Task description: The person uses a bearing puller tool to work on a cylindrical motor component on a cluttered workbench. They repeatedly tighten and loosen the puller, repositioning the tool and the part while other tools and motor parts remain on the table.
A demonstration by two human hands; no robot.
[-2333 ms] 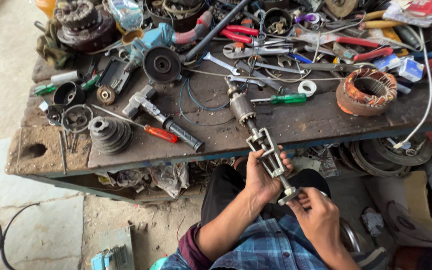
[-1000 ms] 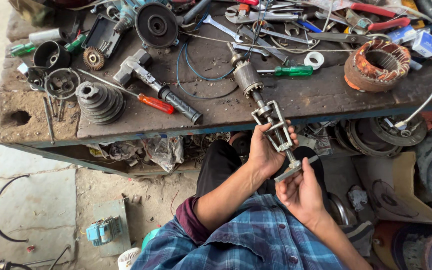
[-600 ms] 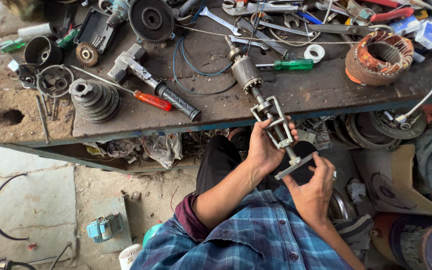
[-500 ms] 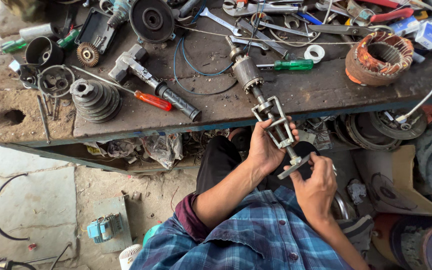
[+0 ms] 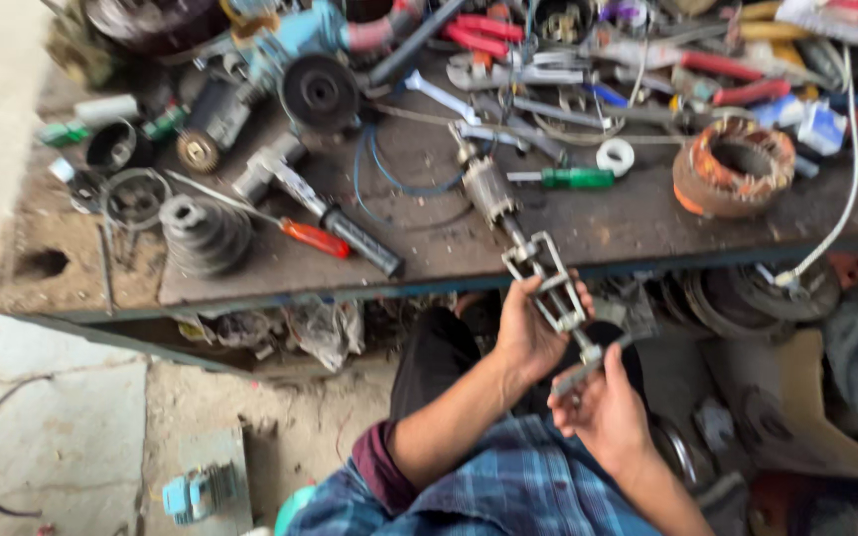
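Observation:
A motor armature (image 5: 490,191) with a copper winding lies half on the worn workbench (image 5: 608,233), its shaft sticking out over the front edge. A metal bearing puller (image 5: 546,279) is clamped on the shaft end. My left hand (image 5: 528,333) grips the puller's frame from below. My right hand (image 5: 603,407) is closed on the crossbar handle (image 5: 588,362) at the puller's screw end, just below the left hand. Both forearms come up from a blue checked shirt.
On the bench lie a red-handled screwdriver (image 5: 310,236), a black-handled hammer (image 5: 325,213), a stepped pulley (image 5: 203,233), a green screwdriver (image 5: 568,178), a wound stator (image 5: 737,167), a white cable (image 5: 841,213) and several pliers and spanners. Motor parts are stacked under the bench at the right.
My right hand has shifted on the puller's handle, and the handle's angle has changed. The left hand stays on the frame. The view has drifted slightly.

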